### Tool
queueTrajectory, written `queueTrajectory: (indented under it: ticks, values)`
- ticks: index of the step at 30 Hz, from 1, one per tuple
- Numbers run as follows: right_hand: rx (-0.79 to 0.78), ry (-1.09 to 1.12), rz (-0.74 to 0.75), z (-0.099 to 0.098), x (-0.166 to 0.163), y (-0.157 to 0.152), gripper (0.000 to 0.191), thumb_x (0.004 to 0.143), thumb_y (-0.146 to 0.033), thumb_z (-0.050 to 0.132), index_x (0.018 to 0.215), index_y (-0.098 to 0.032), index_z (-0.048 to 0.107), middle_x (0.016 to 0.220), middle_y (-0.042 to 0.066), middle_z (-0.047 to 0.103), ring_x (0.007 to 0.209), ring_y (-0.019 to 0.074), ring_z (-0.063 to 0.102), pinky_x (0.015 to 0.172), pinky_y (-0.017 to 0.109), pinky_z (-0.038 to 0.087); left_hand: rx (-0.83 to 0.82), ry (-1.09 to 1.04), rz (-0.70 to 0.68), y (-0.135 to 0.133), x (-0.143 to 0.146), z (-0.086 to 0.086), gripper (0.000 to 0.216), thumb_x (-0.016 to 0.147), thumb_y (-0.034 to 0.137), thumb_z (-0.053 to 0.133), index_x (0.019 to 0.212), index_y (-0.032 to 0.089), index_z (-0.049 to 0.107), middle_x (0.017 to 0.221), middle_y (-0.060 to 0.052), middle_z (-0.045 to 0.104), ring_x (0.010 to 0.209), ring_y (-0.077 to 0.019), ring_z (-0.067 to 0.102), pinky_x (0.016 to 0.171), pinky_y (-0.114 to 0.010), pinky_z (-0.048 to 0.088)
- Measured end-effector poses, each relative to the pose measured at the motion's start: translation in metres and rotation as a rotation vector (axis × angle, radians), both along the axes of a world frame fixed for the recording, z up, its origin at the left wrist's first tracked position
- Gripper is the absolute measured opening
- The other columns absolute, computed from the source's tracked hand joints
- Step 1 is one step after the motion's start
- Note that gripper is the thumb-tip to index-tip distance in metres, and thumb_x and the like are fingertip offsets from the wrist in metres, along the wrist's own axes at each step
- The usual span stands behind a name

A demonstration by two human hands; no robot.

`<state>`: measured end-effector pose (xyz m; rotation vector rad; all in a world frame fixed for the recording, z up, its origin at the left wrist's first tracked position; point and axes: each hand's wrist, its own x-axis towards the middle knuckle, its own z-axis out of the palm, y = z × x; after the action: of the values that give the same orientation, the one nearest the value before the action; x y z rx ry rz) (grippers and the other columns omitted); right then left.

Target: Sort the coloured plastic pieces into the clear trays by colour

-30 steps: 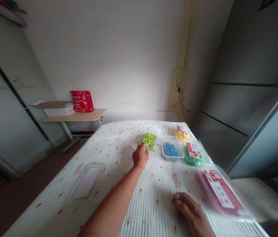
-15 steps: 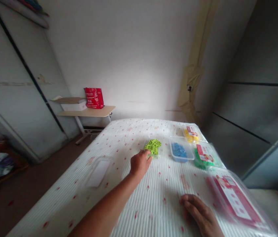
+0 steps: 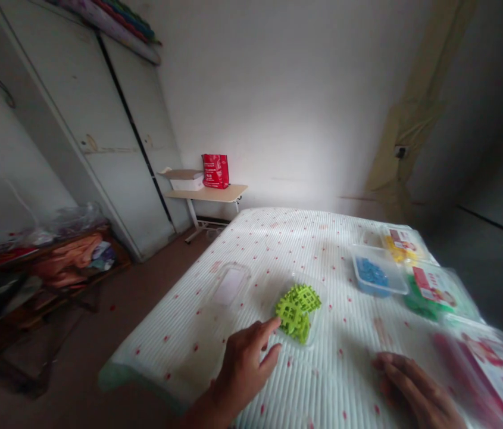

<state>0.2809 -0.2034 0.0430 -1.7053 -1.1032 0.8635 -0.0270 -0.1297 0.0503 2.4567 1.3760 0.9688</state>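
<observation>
My left hand (image 3: 244, 364) reaches over the bed, its index finger stretched out and touching the near rim of a clear tub (image 3: 316, 325) heaped with lime-green lattice pieces (image 3: 298, 310). Its other fingers curl loosely and hold nothing. My right hand (image 3: 414, 388) lies flat on the white dotted bedcover (image 3: 287, 244) at the lower right, fingers apart, just left of a large clear box with a red label (image 3: 496, 375).
A clear lid (image 3: 230, 285) lies left of the green tub. Tubs of blue pieces (image 3: 372, 275), green pieces (image 3: 430, 292) and yellow pieces (image 3: 399, 243) line the bed's right side. A small table with a red bag (image 3: 215, 170) stands by the wall; a cluttered rack (image 3: 50, 256) is at left.
The green tub has come much closer to me along with my left hand, which has drawn back. The view has swung left. My right hand stays flat on the cover.
</observation>
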Motion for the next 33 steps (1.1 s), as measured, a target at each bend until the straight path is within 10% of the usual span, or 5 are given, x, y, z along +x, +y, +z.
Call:
queueTrajectory:
  ticks: [8, 17, 23, 33]
  values:
    - [0.008, -0.008, 0.017, -0.006, 0.002, 0.003, 0.042, 0.064, -0.059, 0.062, 0.081, -0.023, 0.074, 0.097, 0.007, 0.071, 0.088, 0.0262, 0.065, 0.073, 0.027, 0.055, -0.176, 0.306, 0.553, 0.056, -0.050, 0.007, 0.076, 0.063, 0.046, 0.067, 0.132, 0.023, 0.044, 0.144, -0.013, 0.034, 0.133, -0.0381, 0.023, 0.104, -0.053, 0.024]
    - [-0.010, -0.037, 0.029, 0.014, -0.011, 0.001, 0.046, 0.068, -0.062, 0.056, 0.081, -0.020, 0.070, 0.069, 0.006, 0.068, 0.069, 0.0227, 0.063, 0.065, 0.028, 0.052, -0.287, 0.042, 0.513, 0.077, -0.072, 0.001, 0.044, 0.070, 0.039, 0.056, 0.111, 0.023, 0.060, 0.129, -0.007, 0.051, 0.121, -0.0259, 0.044, 0.102, -0.039, 0.033]
    - [0.133, -0.041, 0.058, 0.037, -0.029, 0.020, 0.046, 0.072, -0.060, 0.055, 0.086, -0.018, 0.066, 0.067, 0.005, 0.066, 0.054, 0.0176, 0.059, 0.055, 0.029, 0.052, -0.654, -0.928, 0.172, 0.058, -0.062, 0.043, 0.060, 0.072, 0.057, 0.043, 0.116, 0.017, 0.056, 0.116, -0.010, 0.062, 0.105, -0.0276, 0.058, 0.083, -0.041, 0.049]
    - [0.553, -0.110, 0.232, 0.101, -0.089, 0.105, 0.040, 0.085, -0.044, 0.048, 0.113, -0.017, 0.057, 0.097, 0.009, 0.065, 0.064, 0.0131, 0.058, 0.053, 0.024, 0.049, -1.182, -1.278, -0.418, 0.018, 0.000, 0.071, 0.064, 0.076, 0.064, 0.033, 0.108, 0.016, 0.062, 0.112, -0.015, 0.064, 0.104, -0.0365, 0.059, 0.080, -0.051, 0.047]
